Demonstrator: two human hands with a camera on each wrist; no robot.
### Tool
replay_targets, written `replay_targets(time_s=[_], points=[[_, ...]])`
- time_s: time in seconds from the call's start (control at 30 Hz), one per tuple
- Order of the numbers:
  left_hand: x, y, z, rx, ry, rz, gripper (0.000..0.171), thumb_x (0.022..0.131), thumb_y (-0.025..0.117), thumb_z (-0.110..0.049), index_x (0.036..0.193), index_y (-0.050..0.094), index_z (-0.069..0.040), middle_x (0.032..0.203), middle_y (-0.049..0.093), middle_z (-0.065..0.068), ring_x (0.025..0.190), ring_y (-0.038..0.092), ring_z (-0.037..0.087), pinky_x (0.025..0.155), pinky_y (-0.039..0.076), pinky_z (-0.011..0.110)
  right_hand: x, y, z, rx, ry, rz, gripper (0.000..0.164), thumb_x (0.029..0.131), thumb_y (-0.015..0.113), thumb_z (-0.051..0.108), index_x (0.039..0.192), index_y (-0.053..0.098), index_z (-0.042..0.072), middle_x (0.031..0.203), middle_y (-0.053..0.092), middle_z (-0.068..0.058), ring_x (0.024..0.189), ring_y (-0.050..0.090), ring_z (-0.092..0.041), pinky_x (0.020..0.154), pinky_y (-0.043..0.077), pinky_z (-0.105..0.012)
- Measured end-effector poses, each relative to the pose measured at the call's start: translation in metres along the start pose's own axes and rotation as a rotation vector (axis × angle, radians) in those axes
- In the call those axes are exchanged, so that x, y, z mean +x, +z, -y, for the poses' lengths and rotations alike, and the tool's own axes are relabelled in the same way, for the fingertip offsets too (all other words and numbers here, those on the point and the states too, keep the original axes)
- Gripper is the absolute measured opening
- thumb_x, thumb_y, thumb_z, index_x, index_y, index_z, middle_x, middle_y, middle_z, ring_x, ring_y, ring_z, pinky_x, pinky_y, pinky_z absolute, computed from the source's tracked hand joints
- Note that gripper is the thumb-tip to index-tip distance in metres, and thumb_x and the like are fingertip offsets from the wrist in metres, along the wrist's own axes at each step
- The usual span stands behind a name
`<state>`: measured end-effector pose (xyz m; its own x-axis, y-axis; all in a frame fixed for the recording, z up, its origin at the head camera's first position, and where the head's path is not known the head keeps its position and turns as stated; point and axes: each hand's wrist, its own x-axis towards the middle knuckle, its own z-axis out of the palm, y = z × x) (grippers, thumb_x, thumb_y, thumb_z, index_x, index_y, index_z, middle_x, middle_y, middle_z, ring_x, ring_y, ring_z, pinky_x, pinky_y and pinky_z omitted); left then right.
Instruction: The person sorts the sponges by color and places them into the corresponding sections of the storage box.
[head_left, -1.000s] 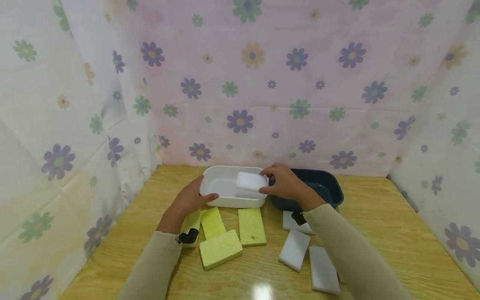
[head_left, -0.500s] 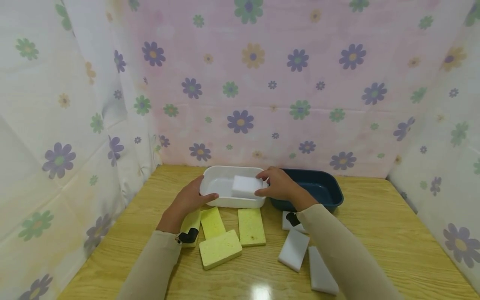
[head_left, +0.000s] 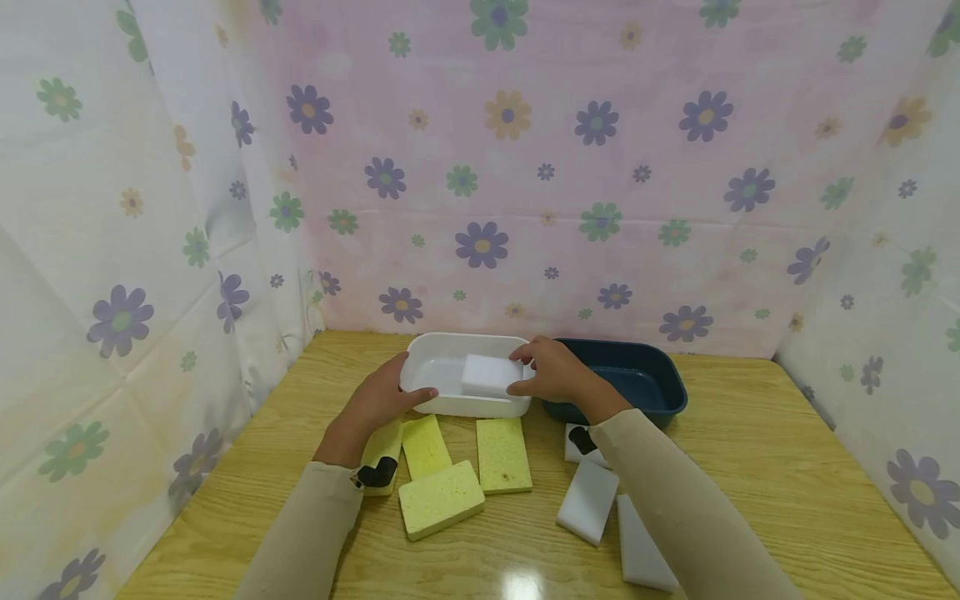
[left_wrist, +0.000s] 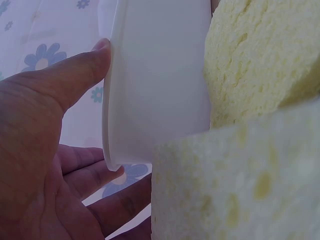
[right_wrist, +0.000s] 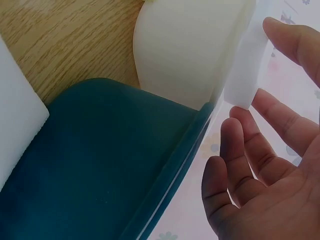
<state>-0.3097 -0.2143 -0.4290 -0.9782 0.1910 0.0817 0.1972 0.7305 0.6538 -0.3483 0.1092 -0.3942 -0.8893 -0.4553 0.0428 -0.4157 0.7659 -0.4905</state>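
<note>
My right hand [head_left: 558, 371] pinches a white sponge [head_left: 486, 373] between thumb and fingertips, inside the right part of the white plastic tray [head_left: 465, 407]. In the right wrist view the thumb and index fingertip touch opposite edges of that sponge [right_wrist: 247, 65]. At the tray's left end, my left hand [head_left: 378, 398] holds it, thumb along the front rim and fingers around the side. The left wrist view shows the thumb tip on the rim of the white tray [left_wrist: 160, 75]. Whether the sponge rests on the tray floor I cannot tell.
A dark blue tray [head_left: 679, 385] stands right of the white one, under my right wrist. Several yellow sponges [head_left: 442, 498] lie in front of the white tray. Several white sponges [head_left: 588, 502] lie to the right, partly under my right forearm. Floral cloth [head_left: 480, 167] surrounds the wooden table [head_left: 750, 467].
My right hand has lowered the white sponge into the white tray, moving slightly left and down. The left hand stays at the tray's left end.
</note>
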Motion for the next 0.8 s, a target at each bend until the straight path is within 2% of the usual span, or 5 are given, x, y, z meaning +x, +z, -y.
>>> replay_targets(time_s=[0.37,0.8], points=[[-0.0005,0.0003,-0.0014,-0.006,-0.012,0.002,0.092,0.092,0.077,-0.047,0.162,0.030,-0.010,0.151,0.053,0.017,0.131,0.057,0.038,0.104,0.048,0.060,-0.0041,0.0019,0.0006,-0.006,-0.015,0.043,0.060,0.089,0.082,0.041,0.141,0.064,0.017,0.129,0.059,-0.009,0.115,0.060,-0.028,0.096,0.053,-0.046],[-0.0013,-0.0002,-0.0011,-0.008,0.001,0.000,0.090,0.093,0.077,-0.045,0.162,0.031,-0.009,0.151,0.053,0.018,0.131,0.057,0.039,0.103,0.048,0.060,-0.0077,-0.0027,0.0013,-0.002,-0.037,0.024,0.055,0.090,0.081,0.039,0.138,0.066,0.015,0.131,0.059,-0.011,0.113,0.060,-0.028,0.095,0.053,-0.047]])
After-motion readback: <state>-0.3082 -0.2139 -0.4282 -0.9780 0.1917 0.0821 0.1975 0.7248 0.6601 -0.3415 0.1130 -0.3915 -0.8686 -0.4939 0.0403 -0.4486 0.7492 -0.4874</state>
